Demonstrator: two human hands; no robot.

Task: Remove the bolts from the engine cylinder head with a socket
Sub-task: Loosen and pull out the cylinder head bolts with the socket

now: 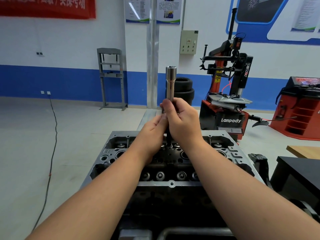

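Both hands hold a long chrome socket [170, 84] upright above the middle of the engine cylinder head [170, 163]: the right hand [181, 122] wraps its lower part, the left hand [154, 129] pinches just beside. A dark shaft [168, 137] runs down below them. Keeping the tool plumb and fully seated should stop it from slipping.

Auto repair training workshop. Evidence: red/black Lanpody tyre changer [230, 94] by the back wall, red wheel balancer [301, 110] to its right, stacked tyres [184, 90], grey hydraulic shop press frame [112, 78], bare engine cylinder head [171, 163] in the foreground. Blue-banded white walls with instructional posters [137, 9], red banner [46, 6], wall electrical box [188, 42]. Light tiled floor [26, 135].
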